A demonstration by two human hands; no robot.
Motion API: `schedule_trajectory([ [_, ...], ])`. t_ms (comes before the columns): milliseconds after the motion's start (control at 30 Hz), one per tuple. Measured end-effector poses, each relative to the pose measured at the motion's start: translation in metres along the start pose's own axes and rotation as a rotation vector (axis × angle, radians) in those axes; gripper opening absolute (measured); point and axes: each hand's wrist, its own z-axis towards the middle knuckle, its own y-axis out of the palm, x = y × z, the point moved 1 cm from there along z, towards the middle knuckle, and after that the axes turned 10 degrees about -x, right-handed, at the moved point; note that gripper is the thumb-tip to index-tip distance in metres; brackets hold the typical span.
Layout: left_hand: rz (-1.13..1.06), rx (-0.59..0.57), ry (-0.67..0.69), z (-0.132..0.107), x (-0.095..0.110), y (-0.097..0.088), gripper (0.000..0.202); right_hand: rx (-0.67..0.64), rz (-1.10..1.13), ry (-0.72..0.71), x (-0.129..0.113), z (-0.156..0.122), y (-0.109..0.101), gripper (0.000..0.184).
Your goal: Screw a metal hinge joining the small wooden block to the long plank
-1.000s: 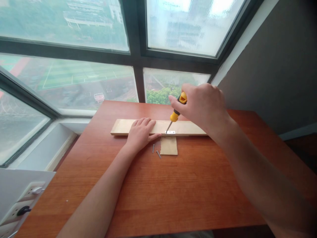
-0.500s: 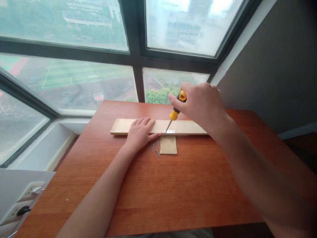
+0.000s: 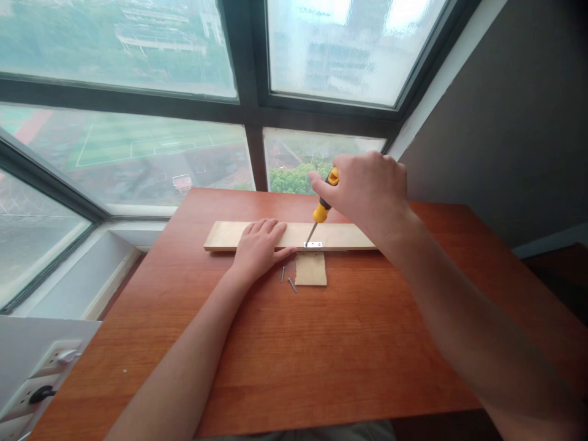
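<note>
A long pale wooden board (image 3: 340, 234) lies across the table. My left hand (image 3: 260, 244) rests flat on its left half, fingers spread, with the thumb along the front edge. My right hand (image 3: 367, 184) is wrapped round the yellow and black handle of a screwdriver (image 3: 320, 212). The screwdriver is tilted, its tip down at the left end of a small metal plate (image 3: 314, 245) at the board's front edge. A thin square wooden piece (image 3: 311, 269) sticks out from under the board. Two loose screws (image 3: 293, 284) lie to its left.
The reddish-brown wooden table (image 3: 294, 343) stands against large windows with dark frames (image 3: 250, 104). A grey wall (image 3: 496, 141) is on the right. At lower left are wall sockets (image 3: 34, 395) with plugs in them.
The view has shifted very slightly. My right hand has turned a little on the screwdriver, whose tip stays at the metal plate. My left hand stays on the board.
</note>
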Motion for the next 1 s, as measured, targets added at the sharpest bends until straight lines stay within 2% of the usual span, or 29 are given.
schedule_trajectory([
  [167,0.002,0.0,0.003,0.0,0.0,0.0,0.049,-0.054,0.002,-0.084,-0.001,-0.002,-0.002,0.04],
  [300,-0.002,0.005,0.002,0.0,0.0,0.0,0.048,-0.136,0.1,-0.19,0.003,-0.006,-0.004,0.025],
  [500,0.001,0.007,-0.002,-0.001,0.001,0.0,0.047,-0.162,0.476,-0.364,0.01,-0.016,-0.002,0.039],
  [600,0.006,0.004,0.001,-0.001,0.001,0.0,0.047,-0.088,0.572,-0.321,0.009,-0.021,0.003,0.033],
  [667,0.013,0.0,0.003,-0.001,0.001,-0.001,0.048,-0.009,0.568,-0.249,0.006,-0.024,0.007,0.023],
  [767,0.016,-0.003,0.004,0.0,0.001,-0.001,0.048,0.057,0.535,-0.168,0.003,-0.026,0.011,0.02],
  [1000,-0.022,-0.002,0.0,-0.001,0.001,-0.003,0.046,0.05,0.628,-0.161,0.001,-0.033,0.013,0.036],
])
